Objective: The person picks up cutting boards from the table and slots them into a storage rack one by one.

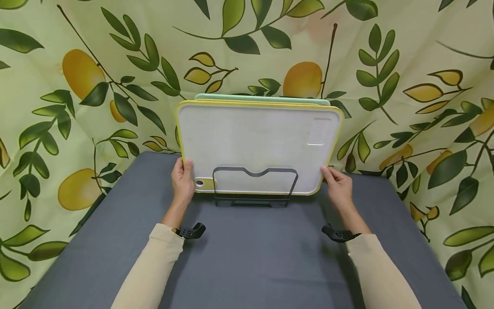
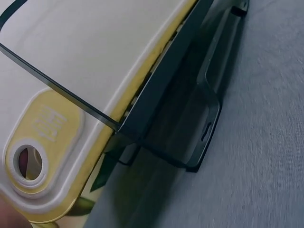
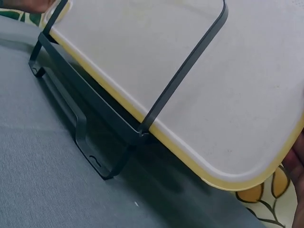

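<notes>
A white cutting board (image 1: 254,141) with a yellow rim stands nearly upright in a dark metal rack (image 1: 252,201). My left hand (image 1: 183,180) grips its left edge low down, thumb on the front face. On the opposite edge, my right hand (image 1: 338,184) pinches the board near its lower right corner. The rack's front wire loop crosses the board's lower face. In the left wrist view, a yellow tab (image 2: 45,137) with a round hole marks the board's corner. Behind the board, the top edge of a mint-green board (image 1: 262,99) shows; the rest of it is hidden.
The rack stands toward the back of a table with a grey cloth (image 1: 247,257). Behind it hangs a curtain (image 1: 135,25) printed with leaves and yellow fruit. Each wrist wears a black strap (image 1: 191,231).
</notes>
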### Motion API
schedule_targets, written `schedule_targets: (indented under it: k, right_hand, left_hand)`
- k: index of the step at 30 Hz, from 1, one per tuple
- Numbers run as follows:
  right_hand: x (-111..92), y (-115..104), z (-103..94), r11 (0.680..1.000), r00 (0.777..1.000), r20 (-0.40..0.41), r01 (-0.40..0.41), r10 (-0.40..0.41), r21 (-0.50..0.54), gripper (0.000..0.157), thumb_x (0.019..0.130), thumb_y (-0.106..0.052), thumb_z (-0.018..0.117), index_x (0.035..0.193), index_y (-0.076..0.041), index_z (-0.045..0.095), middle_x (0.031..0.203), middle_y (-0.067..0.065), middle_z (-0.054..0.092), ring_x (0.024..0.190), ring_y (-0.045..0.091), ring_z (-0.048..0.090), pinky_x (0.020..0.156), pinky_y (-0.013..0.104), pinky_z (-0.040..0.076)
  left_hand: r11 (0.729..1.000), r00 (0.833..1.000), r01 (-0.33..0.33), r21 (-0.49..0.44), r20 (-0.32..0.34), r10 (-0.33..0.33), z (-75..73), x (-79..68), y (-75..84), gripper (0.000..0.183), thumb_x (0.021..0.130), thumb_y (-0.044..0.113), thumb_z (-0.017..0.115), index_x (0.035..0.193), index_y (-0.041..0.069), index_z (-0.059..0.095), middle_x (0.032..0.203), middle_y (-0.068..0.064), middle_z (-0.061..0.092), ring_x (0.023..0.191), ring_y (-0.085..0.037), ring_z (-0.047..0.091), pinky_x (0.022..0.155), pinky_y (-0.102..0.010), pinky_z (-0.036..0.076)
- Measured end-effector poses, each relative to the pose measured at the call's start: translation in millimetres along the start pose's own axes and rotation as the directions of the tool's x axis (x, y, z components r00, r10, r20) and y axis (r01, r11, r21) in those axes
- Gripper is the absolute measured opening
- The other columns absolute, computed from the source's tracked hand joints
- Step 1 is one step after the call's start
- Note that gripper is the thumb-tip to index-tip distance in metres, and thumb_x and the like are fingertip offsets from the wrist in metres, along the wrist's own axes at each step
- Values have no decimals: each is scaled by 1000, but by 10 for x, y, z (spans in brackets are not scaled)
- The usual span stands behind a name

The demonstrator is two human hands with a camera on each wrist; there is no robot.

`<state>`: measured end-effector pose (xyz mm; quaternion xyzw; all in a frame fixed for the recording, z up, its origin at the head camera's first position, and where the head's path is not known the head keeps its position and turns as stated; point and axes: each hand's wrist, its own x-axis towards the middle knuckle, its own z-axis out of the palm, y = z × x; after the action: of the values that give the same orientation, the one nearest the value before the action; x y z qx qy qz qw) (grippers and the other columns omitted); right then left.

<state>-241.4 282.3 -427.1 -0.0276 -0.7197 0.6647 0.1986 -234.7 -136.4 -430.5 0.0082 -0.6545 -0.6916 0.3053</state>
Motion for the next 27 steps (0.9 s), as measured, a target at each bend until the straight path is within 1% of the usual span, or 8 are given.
schedule_targets:
  k: [3,6,9,16,20,22,24,27]
  right_hand:
    - [-8,-15,-66,1000,1000,-13,-12,12,-6,38,98,-14,66,125,12,65,78,-25,72,73,-6,69,71,11,54]
    - [-5,-20,-126,1000,1000,-26,-17,17,10,26,99,-12,65,119,2,72,77,-25,72,73,-7,69,71,11,54]
    - [-3,-11,-164,999,999,-37,-9,10,38,19,99,-11,64,113,-5,74,80,-23,73,75,-6,70,71,11,55]
    - [-6,-21,-194,999,999,-27,-37,37,24,40,99,-15,65,129,11,61,82,-24,72,77,-7,70,71,11,55]
    - [-19,-96,-232,992,998,14,-59,61,-111,47,99,-25,65,131,9,62,82,-27,70,77,-9,68,72,12,56]
    - [-12,-154,-266,967,995,69,-46,66,-249,51,100,-35,62,131,6,64,87,-23,71,80,-11,67,74,13,56]
    - [-3,-226,-310,921,986,142,-25,87,-388,58,101,-45,57,133,2,64,98,-10,75,85,-6,68,78,19,58]
    - [31,-324,-410,828,954,261,24,149,-560,70,101,-58,47,142,-2,57,117,16,74,98,18,74,86,36,60]
  left_hand:
    - [1000,1000,13,-4,24,-13,64,-60,133,23,106,8,48,110,-14,55,78,17,58,71,1,53,66,-16,43]
    - [999,998,36,4,53,-36,118,-51,146,26,106,5,46,114,-19,52,78,15,56,72,-1,52,67,-18,43]
    - [1000,997,26,11,68,-27,155,26,-10,26,106,8,46,115,-16,54,80,15,56,74,-1,51,69,-18,42]
    - [998,995,36,52,94,-41,158,64,-93,29,107,13,50,118,-12,58,80,20,59,75,2,54,70,-15,43]
    - [984,985,43,173,160,-71,68,59,-60,33,107,20,52,119,-8,63,86,7,66,74,4,56,69,-13,46]
    - [962,976,26,273,200,-84,-8,80,-12,36,107,26,52,116,-6,65,90,-6,68,75,0,57,67,-15,46]
    - [922,962,-3,388,253,-103,-103,117,47,41,107,34,50,118,-3,65,97,-16,69,78,-8,59,69,-19,47]
    - [855,924,-56,516,352,-152,-262,197,178,50,106,44,47,133,4,61,113,-22,68,94,-23,64,81,-32,51]
